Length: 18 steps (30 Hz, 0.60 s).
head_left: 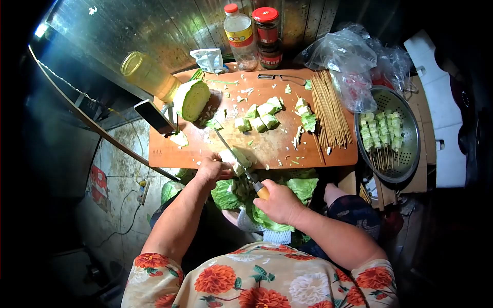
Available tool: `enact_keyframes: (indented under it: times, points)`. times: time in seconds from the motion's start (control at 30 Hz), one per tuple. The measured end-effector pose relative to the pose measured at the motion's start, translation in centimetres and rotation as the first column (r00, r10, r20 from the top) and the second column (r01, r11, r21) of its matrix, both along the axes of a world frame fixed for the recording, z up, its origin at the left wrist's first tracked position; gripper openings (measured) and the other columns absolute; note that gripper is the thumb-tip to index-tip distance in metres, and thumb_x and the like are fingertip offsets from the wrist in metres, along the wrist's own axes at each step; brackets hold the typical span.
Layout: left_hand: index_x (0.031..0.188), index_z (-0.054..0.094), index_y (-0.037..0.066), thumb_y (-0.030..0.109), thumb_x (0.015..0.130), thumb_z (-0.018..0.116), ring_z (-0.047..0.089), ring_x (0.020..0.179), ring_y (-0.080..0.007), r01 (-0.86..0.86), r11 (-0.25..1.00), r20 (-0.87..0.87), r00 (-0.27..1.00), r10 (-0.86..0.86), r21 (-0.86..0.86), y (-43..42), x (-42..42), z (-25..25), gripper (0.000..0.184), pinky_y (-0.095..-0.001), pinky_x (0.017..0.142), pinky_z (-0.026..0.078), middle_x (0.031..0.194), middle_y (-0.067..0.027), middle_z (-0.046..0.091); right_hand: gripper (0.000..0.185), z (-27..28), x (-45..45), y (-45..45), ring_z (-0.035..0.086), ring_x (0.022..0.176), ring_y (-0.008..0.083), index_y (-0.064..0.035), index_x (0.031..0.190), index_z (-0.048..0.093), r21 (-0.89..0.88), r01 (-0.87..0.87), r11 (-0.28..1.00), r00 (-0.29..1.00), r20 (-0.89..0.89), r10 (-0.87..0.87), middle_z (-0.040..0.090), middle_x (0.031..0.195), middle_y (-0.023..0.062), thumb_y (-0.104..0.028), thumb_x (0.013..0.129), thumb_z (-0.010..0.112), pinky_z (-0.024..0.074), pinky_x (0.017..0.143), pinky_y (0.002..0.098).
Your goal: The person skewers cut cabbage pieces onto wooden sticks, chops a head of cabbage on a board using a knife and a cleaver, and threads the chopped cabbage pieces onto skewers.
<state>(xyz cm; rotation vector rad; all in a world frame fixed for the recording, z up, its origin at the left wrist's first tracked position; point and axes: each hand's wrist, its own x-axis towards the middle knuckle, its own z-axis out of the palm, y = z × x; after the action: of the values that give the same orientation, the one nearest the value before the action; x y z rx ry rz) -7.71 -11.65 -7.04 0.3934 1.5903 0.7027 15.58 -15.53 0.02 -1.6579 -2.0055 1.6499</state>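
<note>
My right hand [280,203] is wrapped round the wooden handle of a knife [261,190]. Its thin blade points up and left over the front edge of the cutting board [298,149]. Against the blade is a pale green cabbage piece [240,163], gripped by my left hand [212,169]; some of those fingers are hidden. Farther back on the board lie several cut cabbage chunks [262,117] and a halved cabbage [192,100], cut face showing. Below the board edge, loose cabbage leaves [228,195] fill a container in front of my lap.
Bamboo skewers [331,110] lie along the board's right side. Beyond them stands a metal colander [415,138] with skewered cabbage [381,131]. A phone [154,116] and a jar of yellow liquid [149,76] are at left. A bottle [241,41] and red-lidded jar [266,31] stand behind.
</note>
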Motion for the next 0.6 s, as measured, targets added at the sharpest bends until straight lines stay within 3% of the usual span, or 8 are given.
enact_keyframes:
  times: [0.33,0.6]
  points:
    - [0.103,0.047,0.000,-0.002,0.081,0.066,0.065,0.066,-0.0243,0.015,1.000,-0.019,1.000,-0.015,-0.002,0.1,0.1,-0.4,0.029,-0.0386,0.060,0.059,0.083,-0.0135,0.062,0.038,-0.2,-0.3,-0.8,0.061,0.082,0.0428,0.0009,0.107,0.049,0.043,-0.035,0.998,0.999,0.017,0.034,0.062,0.084,0.0257,-0.026,0.081,0.058,0.0482,0.073,0.0478]
    - [0.102,0.045,-0.001,-0.007,0.080,0.062,0.065,0.064,-0.0245,0.061,0.998,-0.128,0.990,-0.059,0.013,0.6,0.9,0.2,0.028,-0.0378,0.053,0.058,0.082,-0.0144,0.060,0.039,0.1,-0.4,0.5,0.061,0.081,0.0451,0.0029,0.109,0.044,0.043,-0.111,0.993,0.993,0.045,0.109,0.061,0.081,0.0276,-0.024,0.083,0.056,0.0478,0.074,0.0498]
